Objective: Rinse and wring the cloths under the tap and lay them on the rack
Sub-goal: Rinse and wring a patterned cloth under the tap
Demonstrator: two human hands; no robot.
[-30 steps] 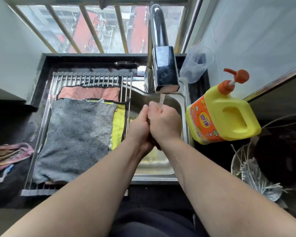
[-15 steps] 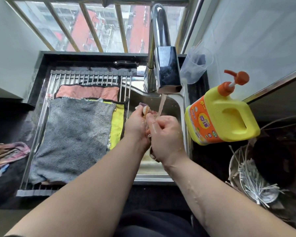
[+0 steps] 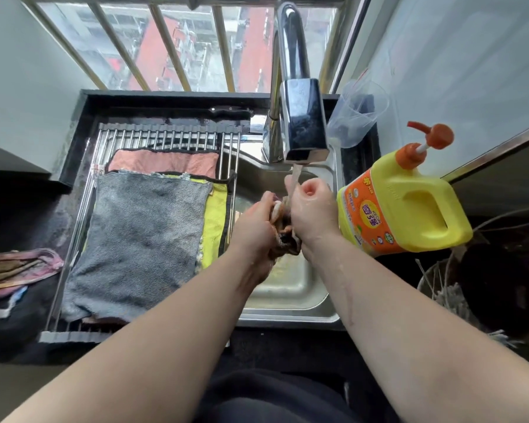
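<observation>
Over the stainless steel sink (image 3: 287, 297) both hands were wrapped round a wet, bunched dark-brown cloth (image 3: 284, 236). The left hand (image 3: 255, 222) gripped it from one side and the right hand (image 3: 310, 213) from the other, the fingers (image 3: 268, 199) of each curled tight about it. A thin stream of water (image 3: 295, 175) ran from the tall chrome tap (image 3: 303, 126) onto the top of the right hand. Just left of the sink, the metal bar rack (image 3: 165, 137) carried a grey towelling cloth (image 3: 141, 236) spread flat, overlapping a yellow cloth (image 3: 216, 221) and a salmon-pink cloth (image 3: 162, 161). A yellow detergent jug with an orange pump (image 3: 409, 206) stood close beside the right hand.
</observation>
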